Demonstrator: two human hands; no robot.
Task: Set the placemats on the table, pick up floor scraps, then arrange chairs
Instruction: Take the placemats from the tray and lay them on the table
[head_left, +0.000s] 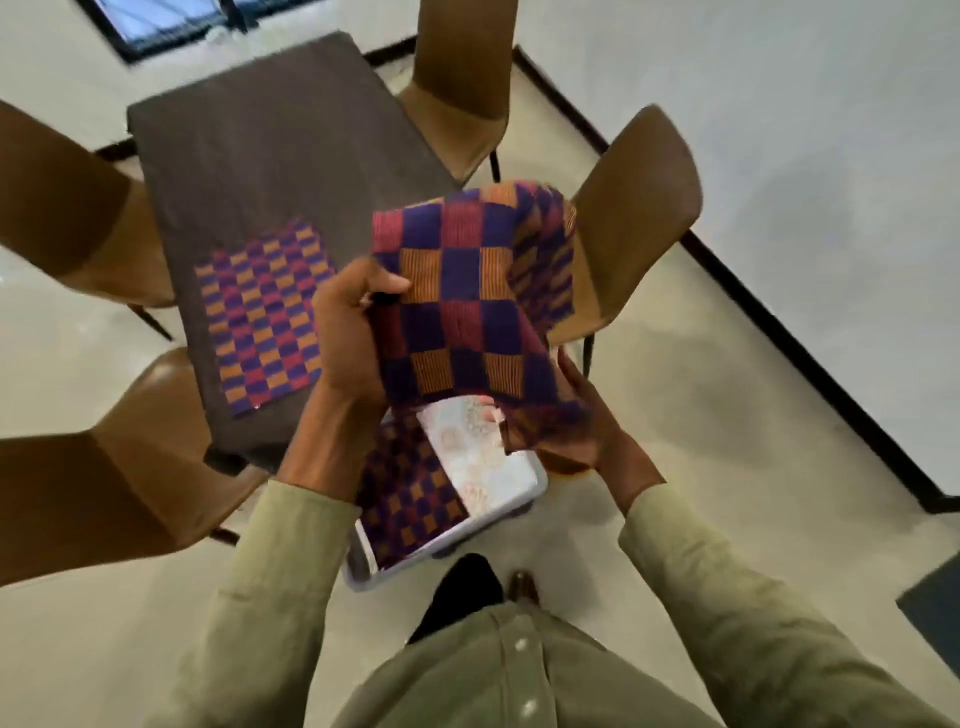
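Observation:
I hold a checkered purple, orange and red placemat (467, 306) in the air above the near end of the dark brown table (270, 156). My left hand (348, 332) pinches its left edge with thumb on top. My right hand (576, 431) grips its lower right corner from beneath. One placemat (265, 317) of the same pattern lies flat on the table's near left part. Below my hands a white tray (519, 499) stands on the floor, holding another checkered placemat (415, 499) and a pale patterned sheet (472, 457).
Brown chairs stand around the table: two on the left (67, 208) (130, 478), one at the far right (462, 88), one at the near right (634, 218). A white wall with black skirting (779, 332) runs on the right. A dark mat (935, 608) lies at the right edge.

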